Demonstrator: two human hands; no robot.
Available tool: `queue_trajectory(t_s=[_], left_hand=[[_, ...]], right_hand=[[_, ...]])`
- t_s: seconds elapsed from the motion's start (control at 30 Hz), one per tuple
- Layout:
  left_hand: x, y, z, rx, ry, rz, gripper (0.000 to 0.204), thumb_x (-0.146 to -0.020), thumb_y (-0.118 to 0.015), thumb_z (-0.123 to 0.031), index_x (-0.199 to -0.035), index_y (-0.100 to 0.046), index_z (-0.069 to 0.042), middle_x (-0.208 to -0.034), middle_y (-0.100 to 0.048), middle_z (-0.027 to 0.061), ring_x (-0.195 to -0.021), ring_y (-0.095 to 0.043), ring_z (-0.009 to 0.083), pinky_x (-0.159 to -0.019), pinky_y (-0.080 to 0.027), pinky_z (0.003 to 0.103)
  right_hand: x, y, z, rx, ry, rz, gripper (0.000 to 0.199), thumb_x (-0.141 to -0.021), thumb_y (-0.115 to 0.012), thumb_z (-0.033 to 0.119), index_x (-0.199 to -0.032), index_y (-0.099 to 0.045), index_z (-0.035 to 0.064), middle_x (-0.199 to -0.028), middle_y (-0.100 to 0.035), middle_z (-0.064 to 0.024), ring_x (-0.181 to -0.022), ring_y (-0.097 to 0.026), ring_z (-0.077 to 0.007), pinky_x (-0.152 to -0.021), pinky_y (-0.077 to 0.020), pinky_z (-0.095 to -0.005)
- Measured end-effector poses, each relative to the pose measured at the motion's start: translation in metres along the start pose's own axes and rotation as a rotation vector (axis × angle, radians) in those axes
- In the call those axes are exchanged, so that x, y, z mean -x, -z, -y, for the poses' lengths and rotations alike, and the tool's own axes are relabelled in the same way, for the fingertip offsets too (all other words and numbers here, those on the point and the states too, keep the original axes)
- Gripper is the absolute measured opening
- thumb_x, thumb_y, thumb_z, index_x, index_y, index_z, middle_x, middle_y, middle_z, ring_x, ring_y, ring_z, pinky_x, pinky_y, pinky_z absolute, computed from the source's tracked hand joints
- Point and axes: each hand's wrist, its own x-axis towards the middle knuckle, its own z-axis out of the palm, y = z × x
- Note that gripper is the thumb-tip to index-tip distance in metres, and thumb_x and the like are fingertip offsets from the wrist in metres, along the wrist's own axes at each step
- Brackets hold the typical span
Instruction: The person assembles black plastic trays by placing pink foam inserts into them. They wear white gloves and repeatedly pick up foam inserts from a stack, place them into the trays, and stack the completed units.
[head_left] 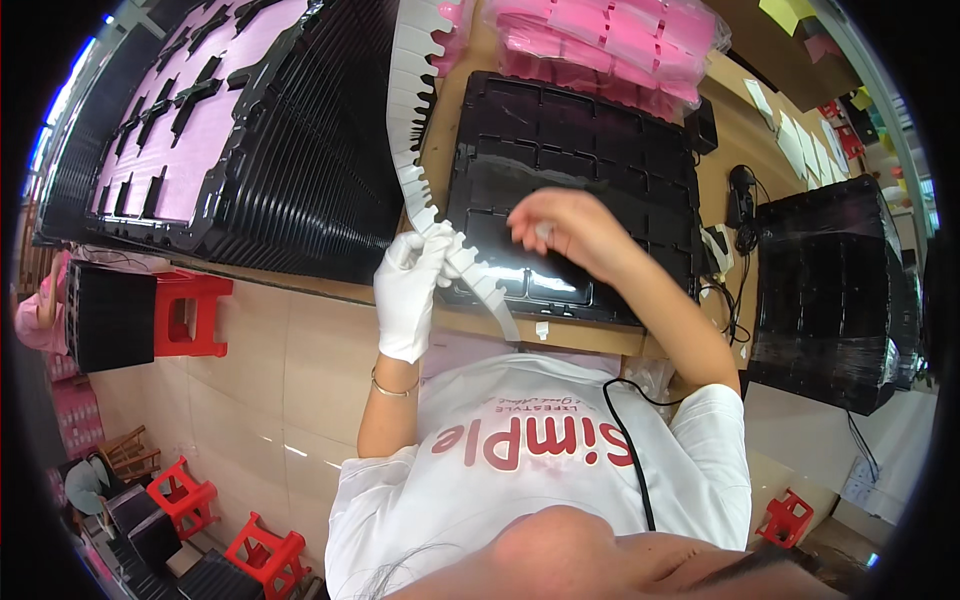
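Observation:
My left hand [408,290], in a white glove, pinches a long white notched strip [405,110]. The strip runs from the far edge of the table down past the glove, and its near end hangs toward my shirt. My bare right hand [575,232] hovers over the black compartment tray [600,160], its fingers curled together. A small whitish bit [543,230] shows at those fingers, too small to name. Whether the tray is covered with film or is just glossy, I cannot tell.
A tall stack of black trays [310,150] with pink sheet on top stands at the left. Pink wrapped bundles [610,40] lie beyond the tray. Wrapped black trays [825,290], a black cable [738,320] and paper slips [790,145] are at the right. Red stools [190,312] stand on the floor.

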Motion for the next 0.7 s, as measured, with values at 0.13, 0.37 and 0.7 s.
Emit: queue_trajectory(t_s=[0.13,0.37,0.7], left_hand=[[0.002,-0.001,-0.001,0.002,-0.056,-0.057,0.011,-0.095,-0.061,-0.011,-0.098,-0.066,-0.001,-0.081,-0.065,0.0009,-0.060,-0.052,0.0030,-0.053,-0.039,0.017],[0.007,0.010,0.001,0.010,-0.057,-0.114,0.014,-0.094,-0.063,-0.013,-0.100,-0.066,-0.001,-0.082,-0.066,0.0009,-0.061,-0.051,0.0022,-0.054,-0.039,0.017],[0.014,0.036,0.011,-0.117,-0.036,-0.137,0.017,-0.094,-0.062,-0.011,-0.106,-0.064,0.001,-0.095,-0.068,0.0054,-0.069,-0.059,0.0041,-0.058,-0.045,0.017]], right_hand=[[0.033,-0.059,-0.020,0.877,0.224,-0.144,0.014,-0.083,-0.074,0.015,-0.093,-0.070,0.0049,-0.090,-0.064,-0.0022,-0.061,-0.046,-0.0048,-0.055,-0.0383,-0.0214],[0.044,-0.074,-0.037,0.762,0.497,-0.215,0.011,-0.078,-0.077,0.009,-0.085,-0.069,0.0057,-0.089,-0.062,-0.0037,-0.062,-0.048,-0.0085,-0.054,-0.0381,-0.0226],[-0.018,-0.044,-0.008,1.186,0.340,-0.009,0.015,-0.075,-0.075,0.015,-0.078,-0.066,0.0039,-0.080,-0.061,-0.0088,-0.069,-0.060,-0.0214,-0.061,-0.0478,-0.0338]])
